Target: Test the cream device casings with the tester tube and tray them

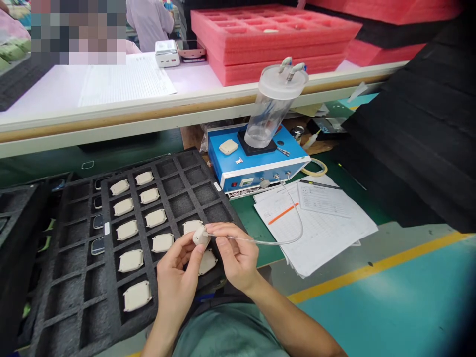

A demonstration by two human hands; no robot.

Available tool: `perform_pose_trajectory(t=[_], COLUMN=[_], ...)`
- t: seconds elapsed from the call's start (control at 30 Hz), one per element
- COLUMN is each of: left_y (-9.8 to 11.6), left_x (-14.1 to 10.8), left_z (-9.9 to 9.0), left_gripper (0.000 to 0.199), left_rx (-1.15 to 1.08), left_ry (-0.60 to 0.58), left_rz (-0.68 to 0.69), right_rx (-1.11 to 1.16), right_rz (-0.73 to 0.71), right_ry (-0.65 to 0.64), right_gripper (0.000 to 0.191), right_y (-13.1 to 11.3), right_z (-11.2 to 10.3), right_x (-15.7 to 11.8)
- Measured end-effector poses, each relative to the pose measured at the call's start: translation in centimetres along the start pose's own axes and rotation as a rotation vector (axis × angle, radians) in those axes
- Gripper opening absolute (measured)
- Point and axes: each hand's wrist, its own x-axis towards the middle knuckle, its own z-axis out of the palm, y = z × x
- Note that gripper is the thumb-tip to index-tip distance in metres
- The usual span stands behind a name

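Observation:
My left hand (180, 267) pinches a small beige watch case (201, 236) between thumb and fingers, tilted on edge above the foam tray. My right hand (238, 253) is closed around the end of a thin clear tube (273, 243), its tip at the case's right side; the exact contact is too small to make out. From there the tube curves back to the front of a blue box machine (260, 168). Under my hands lies a black foam tray (181, 204) with several beige watch cases (127, 230) in its compartments. Two more cases are partly hidden behind my hands.
A clear cylinder (269, 106) stands on the machine beside another beige case (228, 147). Printed sheets (316, 223) lie right of it. Above runs a white shelf (193, 99) with red foam trays (267, 39). Black foam sheets (416, 129) lean at right. A person (150, 22) is beyond.

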Motion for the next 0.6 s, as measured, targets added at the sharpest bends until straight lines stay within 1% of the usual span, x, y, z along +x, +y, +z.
perform_pose_trajectory(t=[0.23,0.6], left_y=[-0.01,-0.11], left_x=[0.01,-0.01], left_z=[0.01,-0.13], left_gripper=[0.024,0.025], left_rx=[0.009,0.012], left_ry=[0.002,-0.008], left_rz=[-0.001,0.005], right_rx=[-0.055,-0.079], right_rz=[-0.009,-0.016], right_ry=[-0.004,-0.016], right_gripper=[0.018,0.019], right_y=[-0.27,-0.53], right_z=[-0.14,-0.21], right_x=[0.18,0.46])
